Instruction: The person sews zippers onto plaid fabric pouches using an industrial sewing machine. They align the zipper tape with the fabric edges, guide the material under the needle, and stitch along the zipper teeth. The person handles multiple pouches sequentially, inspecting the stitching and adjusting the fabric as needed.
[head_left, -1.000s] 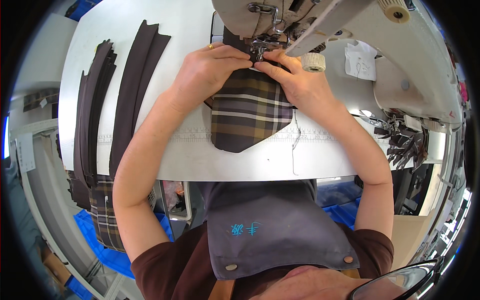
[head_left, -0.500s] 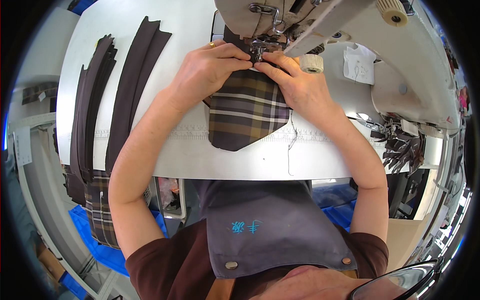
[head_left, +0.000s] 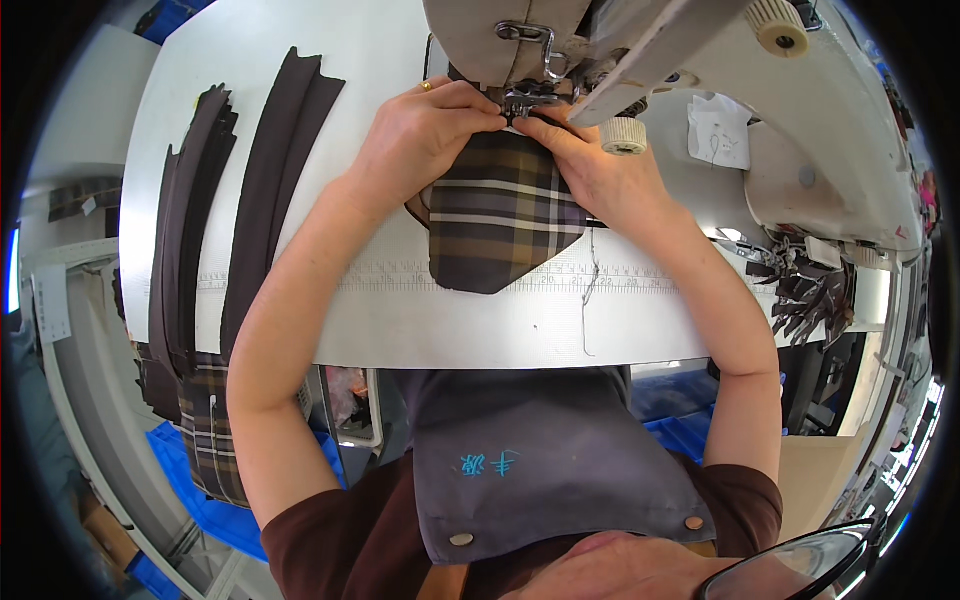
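Note:
A plaid fabric piece in brown, black and white (head_left: 495, 220) lies under the presser foot (head_left: 522, 103) of a white sewing machine (head_left: 820, 150), its curved lower part flat on the white table (head_left: 380, 310). My left hand (head_left: 420, 140) pinches the piece's dark upper edge just left of the foot, fingertips close to the needle area. My right hand (head_left: 605, 175) grips the same edge from the right, thumb tip at the foot and other fingers partly hidden behind it. The needle tip is too small to make out.
Long dark fabric strips (head_left: 270, 190) and a stack of narrower ones (head_left: 190, 220) lie at left. More plaid fabric (head_left: 210, 440) hangs below, over a blue bin (head_left: 200, 495). Dark scraps (head_left: 810, 300) at right, white paper (head_left: 715, 130) behind my right hand, loose thread (head_left: 590, 300).
The plaid piece has moved a little away from me, under the foot, and both hands have followed it with fingertips still at the edge. The whole view has shifted slightly.

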